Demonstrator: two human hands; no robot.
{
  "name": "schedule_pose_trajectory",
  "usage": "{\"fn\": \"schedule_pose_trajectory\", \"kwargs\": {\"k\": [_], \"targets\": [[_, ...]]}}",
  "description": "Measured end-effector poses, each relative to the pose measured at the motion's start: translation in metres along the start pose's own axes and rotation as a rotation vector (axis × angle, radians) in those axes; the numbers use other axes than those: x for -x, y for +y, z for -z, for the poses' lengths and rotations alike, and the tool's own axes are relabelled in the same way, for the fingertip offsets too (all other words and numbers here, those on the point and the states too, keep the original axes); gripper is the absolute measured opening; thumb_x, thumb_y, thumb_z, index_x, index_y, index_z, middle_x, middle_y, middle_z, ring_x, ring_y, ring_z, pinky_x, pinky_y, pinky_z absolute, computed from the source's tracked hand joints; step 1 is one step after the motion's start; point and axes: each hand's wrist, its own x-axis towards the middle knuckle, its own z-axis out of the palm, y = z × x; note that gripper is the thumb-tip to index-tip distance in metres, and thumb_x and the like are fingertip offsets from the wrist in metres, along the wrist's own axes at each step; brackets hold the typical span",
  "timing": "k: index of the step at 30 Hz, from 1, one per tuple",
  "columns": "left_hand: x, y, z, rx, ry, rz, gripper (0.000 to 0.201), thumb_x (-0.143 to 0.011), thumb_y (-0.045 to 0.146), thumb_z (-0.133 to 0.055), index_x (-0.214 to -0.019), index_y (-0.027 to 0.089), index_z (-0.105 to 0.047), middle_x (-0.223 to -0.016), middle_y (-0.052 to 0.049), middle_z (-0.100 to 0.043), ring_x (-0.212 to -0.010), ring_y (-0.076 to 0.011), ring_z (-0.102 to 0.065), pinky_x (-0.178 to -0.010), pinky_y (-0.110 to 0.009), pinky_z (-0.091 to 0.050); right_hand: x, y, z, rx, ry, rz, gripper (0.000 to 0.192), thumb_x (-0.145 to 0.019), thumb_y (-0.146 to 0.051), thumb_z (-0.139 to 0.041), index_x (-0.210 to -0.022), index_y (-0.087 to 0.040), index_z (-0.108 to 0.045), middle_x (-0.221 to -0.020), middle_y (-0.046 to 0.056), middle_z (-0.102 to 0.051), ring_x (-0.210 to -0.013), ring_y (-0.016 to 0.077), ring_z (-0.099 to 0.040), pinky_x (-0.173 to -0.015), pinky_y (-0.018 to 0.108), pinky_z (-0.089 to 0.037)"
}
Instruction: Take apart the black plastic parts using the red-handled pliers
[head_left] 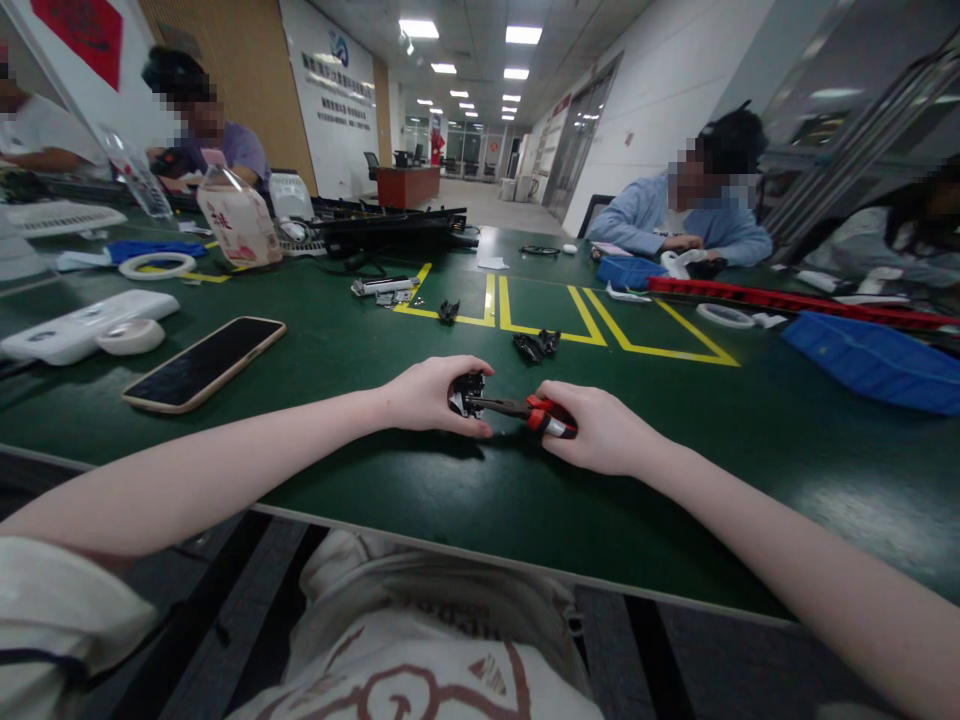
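Note:
My left hand [429,393] is wrapped round a small black part with a silver piece on it [466,396], just above the green table [420,490]. In my right hand [600,428] are needle-nose pliers [544,413] with red and black handles. Their dark jaws point left and reach the black part between my left thumb and fingers. Whether the jaws grip it is too small to tell. Crumpled black pieces [536,346] lie just beyond the pliers, and a smaller black piece [448,311] sits further left.
Yellow tape outlines [551,338] mark the table ahead. To the left lie a phone [206,365], a tape roll [130,337] and a white power strip [90,325]. Silver parts [386,288] sit further back. A blue bin [874,360] stands right; co-workers sit across the table.

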Motion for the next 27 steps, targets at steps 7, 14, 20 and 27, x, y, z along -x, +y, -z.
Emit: {"fn": "schedule_pose_trajectory", "kwargs": {"k": [7, 14, 20, 27], "targets": [[-0.0001, 0.0004, 0.0013, -0.006, -0.011, -0.01, 0.073, -0.072, 0.057, -0.078, -0.131, 0.019, -0.06, -0.127, -0.01, -0.068, -0.113, -0.0282, -0.065, -0.096, -0.039, -0.05, 0.0004, 0.0034, 0.0002, 0.045, 0.017, 0.007, 0.025, -0.077, -0.032, -0.059, -0.099, -0.022, -0.055, -0.096, 0.007, -0.068, -0.075, 0.0212, -0.06, -0.065, 0.031, -0.04], [0.0002, 0.0033, 0.0025, -0.02, -0.053, 0.011, 0.069, -0.074, 0.06, -0.075, -0.128, 0.019, -0.062, -0.124, -0.01, -0.069, -0.109, -0.0282, -0.066, -0.093, -0.038, -0.05, 0.0018, 0.0034, 0.0024, 0.131, 0.074, 0.037, 0.028, -0.078, -0.033, -0.058, -0.103, -0.021, -0.056, -0.102, 0.009, -0.067, -0.083, 0.0241, -0.063, -0.068, 0.033, -0.044], [0.0003, 0.006, 0.002, -0.094, -0.06, -0.034, 0.074, -0.073, 0.059, -0.077, -0.132, 0.019, -0.058, -0.13, -0.012, -0.067, -0.115, -0.0294, -0.064, -0.094, -0.038, -0.05, 0.0012, 0.0073, 0.0036, 0.216, 0.123, 0.077, 0.033, -0.076, -0.036, -0.06, -0.105, -0.02, -0.058, -0.1, 0.01, -0.067, -0.085, 0.025, -0.063, -0.069, 0.034, -0.045], [0.0003, 0.0068, 0.0016, -0.095, -0.064, -0.027, 0.075, -0.074, 0.062, -0.075, -0.132, 0.018, -0.058, -0.127, -0.011, -0.067, -0.113, -0.0287, -0.065, -0.094, -0.039, -0.05, 0.0019, 0.008, 0.0038, 0.123, 0.149, 0.05, 0.032, -0.075, -0.038, -0.059, -0.102, -0.02, -0.058, -0.102, 0.009, -0.068, -0.085, 0.0247, -0.064, -0.069, 0.034, -0.046]]}}
